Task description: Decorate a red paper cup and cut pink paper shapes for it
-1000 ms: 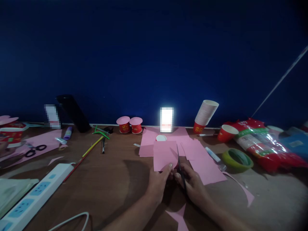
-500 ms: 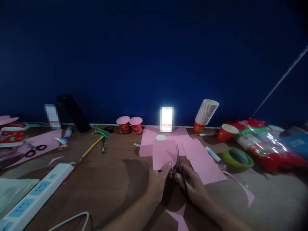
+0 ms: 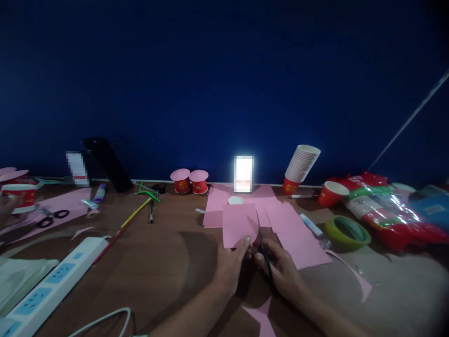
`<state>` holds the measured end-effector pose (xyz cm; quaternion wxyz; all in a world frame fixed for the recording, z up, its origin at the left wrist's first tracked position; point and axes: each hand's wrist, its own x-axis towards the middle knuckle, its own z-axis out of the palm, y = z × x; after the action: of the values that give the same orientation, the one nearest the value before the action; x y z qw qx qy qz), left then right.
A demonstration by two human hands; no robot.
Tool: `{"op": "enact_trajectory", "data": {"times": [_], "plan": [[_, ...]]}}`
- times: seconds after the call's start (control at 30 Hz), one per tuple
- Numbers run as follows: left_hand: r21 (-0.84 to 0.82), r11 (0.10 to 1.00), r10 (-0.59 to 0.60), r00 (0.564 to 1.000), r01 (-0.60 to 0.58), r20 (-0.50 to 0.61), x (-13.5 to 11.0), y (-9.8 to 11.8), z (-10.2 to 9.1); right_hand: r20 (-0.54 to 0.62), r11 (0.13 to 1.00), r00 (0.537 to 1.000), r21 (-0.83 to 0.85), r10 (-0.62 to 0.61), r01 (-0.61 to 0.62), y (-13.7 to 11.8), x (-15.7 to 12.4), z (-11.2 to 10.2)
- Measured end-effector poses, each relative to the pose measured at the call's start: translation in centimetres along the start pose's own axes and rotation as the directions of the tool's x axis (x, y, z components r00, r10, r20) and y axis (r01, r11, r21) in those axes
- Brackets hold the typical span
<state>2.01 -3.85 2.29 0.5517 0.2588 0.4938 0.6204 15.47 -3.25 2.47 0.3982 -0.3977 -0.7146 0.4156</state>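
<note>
In the head view, the person's left hand [image 3: 229, 267] pinches a flat, roughly square sheet of pink paper [image 3: 239, 225] near its lower right corner, thumb on top, so the sheet lies just beyond that hand and to the upper left of the right hand [image 3: 278, 267]. The right hand is curled around a slim pair of dark scissors [image 3: 265, 257], whose blades point away from the body along the sheet's right edge; the light is dim there, and I cannot tell for sure whether they touch the paper. Both hands are close together over a brown wooden table [image 3: 157, 271].

Between the forearms lies a pointed pink paper offcut [image 3: 261, 318]. Behind the held sheet, a round white object [image 3: 235, 200], partly hidden, sits on a pile of larger pink paper sheets [image 3: 214, 206]. To the right of the right hand are a long pink paper piece [image 3: 301, 238], a curved pink paper strip [image 3: 356, 276] and a yellow-green roll of tape [image 3: 329, 231]. Farther back, a glowing upright screen [image 3: 243, 174] stands between two red paper cups topped with pink discs [image 3: 181, 181] and a leaning stack of red-and-white paper cups [image 3: 300, 168]. At the far left, another person's hand [image 3: 9, 208] is at a red-and-white cup [image 3: 26, 196]
</note>
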Motion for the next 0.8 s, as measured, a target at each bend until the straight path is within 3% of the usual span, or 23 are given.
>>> {"op": "enact_trajectory", "data": {"times": [0.8], "plan": [[0.006, 1.0, 0.008, 1.0, -0.008, -0.009, 0.03, -0.14, -0.07, 0.001, 0.998, 0.999, -0.043, 0.039, -0.039, -0.14, 0.13, -0.15]]}}
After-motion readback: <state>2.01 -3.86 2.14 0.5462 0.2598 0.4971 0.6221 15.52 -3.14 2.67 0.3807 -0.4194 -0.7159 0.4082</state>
